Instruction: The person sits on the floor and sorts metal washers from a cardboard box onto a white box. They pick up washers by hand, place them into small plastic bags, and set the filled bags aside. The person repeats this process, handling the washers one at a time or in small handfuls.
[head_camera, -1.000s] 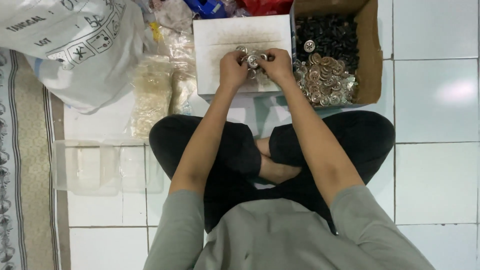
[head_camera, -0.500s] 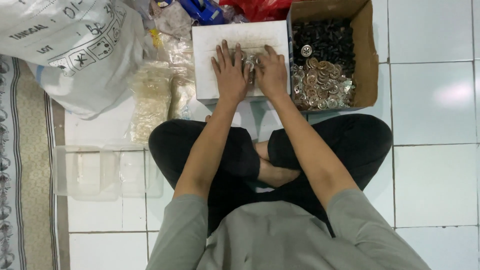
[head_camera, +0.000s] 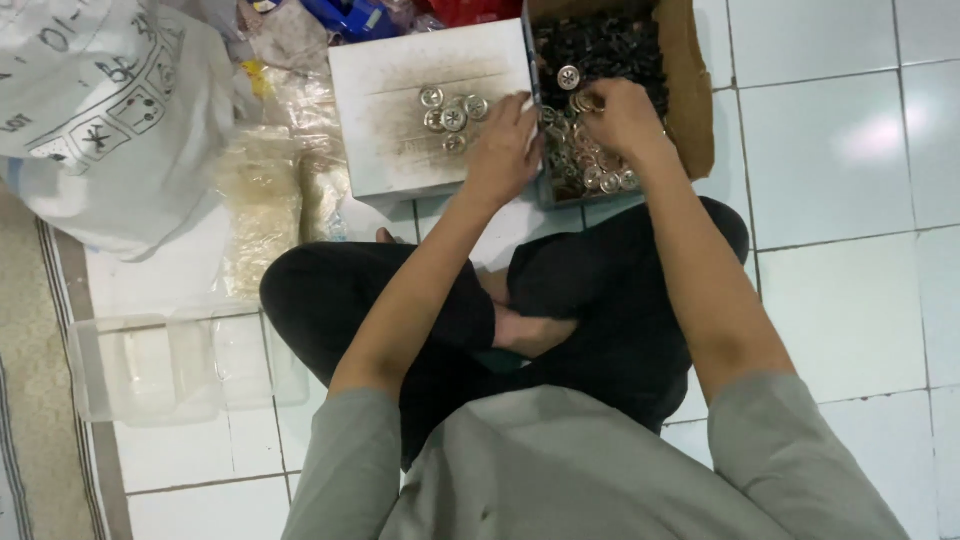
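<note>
The step in hand was judged to be the gathering of small round metal caps from a cardboard box (head_camera: 690, 90) for laying out on a white board (head_camera: 400, 120). The right hand (head_camera: 620, 115) was seen inside the box, its fingers curled down into the heap of silver caps (head_camera: 585, 170) at the box's near end; several pieces appeared to be pinched or cupped under the fingertips, though how many could not be told. The left hand (head_camera: 505, 150) was laid at the right edge of the board, touching the box wall, fingers loosely bent; whether anything was held beneath it could not be made out. A small cluster of caps (head_camera: 452, 112) lay on the board, just beside the left hand. Darker pieces (head_camera: 600, 50) filled the far part of the box.

For the step to be done well, only a modest pinch would best be taken, so that none were spilled over the box wall onto the tiled floor (head_camera: 850, 280). The board would best be steadied by the left hand while pieces were carried across, and the silver caps kept apart from the dark ones. A clear plastic tray (head_camera: 150, 365) lay on the floor well to the left, near a large white sack (head_camera: 100, 110) and some clear plastic bags (head_camera: 260, 200), none of them touched by either hand.
</note>
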